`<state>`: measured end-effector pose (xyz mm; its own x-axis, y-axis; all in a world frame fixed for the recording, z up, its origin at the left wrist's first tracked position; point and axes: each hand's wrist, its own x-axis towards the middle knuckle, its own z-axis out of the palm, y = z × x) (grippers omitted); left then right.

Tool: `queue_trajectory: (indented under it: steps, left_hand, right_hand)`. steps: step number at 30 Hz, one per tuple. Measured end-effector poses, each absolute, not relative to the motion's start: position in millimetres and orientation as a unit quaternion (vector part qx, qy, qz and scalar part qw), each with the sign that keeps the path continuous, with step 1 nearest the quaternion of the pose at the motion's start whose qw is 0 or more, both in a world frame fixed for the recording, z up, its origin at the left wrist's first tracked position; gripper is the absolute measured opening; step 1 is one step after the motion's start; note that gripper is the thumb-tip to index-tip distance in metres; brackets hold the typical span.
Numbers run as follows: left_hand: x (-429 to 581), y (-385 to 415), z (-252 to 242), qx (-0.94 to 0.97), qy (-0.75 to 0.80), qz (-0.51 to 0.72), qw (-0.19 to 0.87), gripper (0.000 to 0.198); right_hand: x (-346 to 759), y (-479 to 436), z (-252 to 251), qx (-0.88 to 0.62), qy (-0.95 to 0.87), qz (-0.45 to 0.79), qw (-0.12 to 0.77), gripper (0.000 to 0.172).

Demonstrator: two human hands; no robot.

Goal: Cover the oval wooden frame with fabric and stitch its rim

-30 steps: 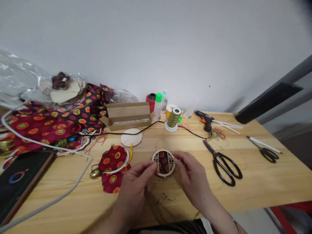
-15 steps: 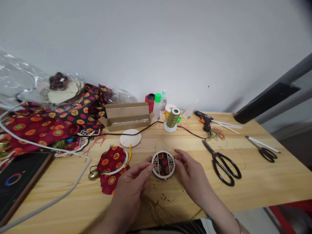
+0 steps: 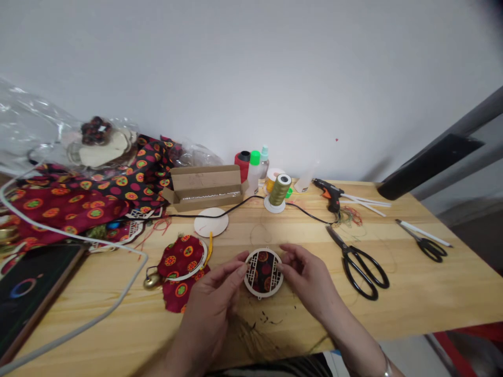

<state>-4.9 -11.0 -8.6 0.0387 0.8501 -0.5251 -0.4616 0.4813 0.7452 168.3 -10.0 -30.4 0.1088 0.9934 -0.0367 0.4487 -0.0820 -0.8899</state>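
- The round frame [image 3: 263, 273] sits between both hands, over the desk [image 3: 412, 293], its patterned cloth [image 3: 262, 283] facing up, presumably to be seen easily.
- The left hand [image 3: 216, 301] pinches its rim at nine o'clock.
- The right hand [image 3: 308, 275] has its thumb there near three, likely steadying; whether those fingers grip, I can't tell.
- From the frame, shears [image 3: 346, 248] at three o'clock and spool [image 3: 280, 190] at twelve seem kept handy.

Left hand [image 3: 216, 296], right hand [image 3: 310, 275], fingers [image 3: 237, 273] bent inward
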Motion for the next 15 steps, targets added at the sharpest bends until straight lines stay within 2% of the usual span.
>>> queue_trajectory:
  steps: [8, 11, 15]
  left_hand:
    - [-5, -13, -9, 0.214, 0.51, 0.474, 0.685, 0.025]
    - [-5, -14, -10, 0.209, 0.517, 0.47, 0.684, 0.021]
    - [-5, -14, -10, 0.215, 0.52, 0.465, 0.684, 0.022]
  right_hand:
    - [169, -10, -20, -0.627, -0.658, 0.309, 0.281, 0.02]
    - [168, -10, -19, -0.636, -0.663, 0.288, 0.269, 0.011]
    - [166, -13, -18, -0.644, -0.666, 0.268, 0.266, 0.009]
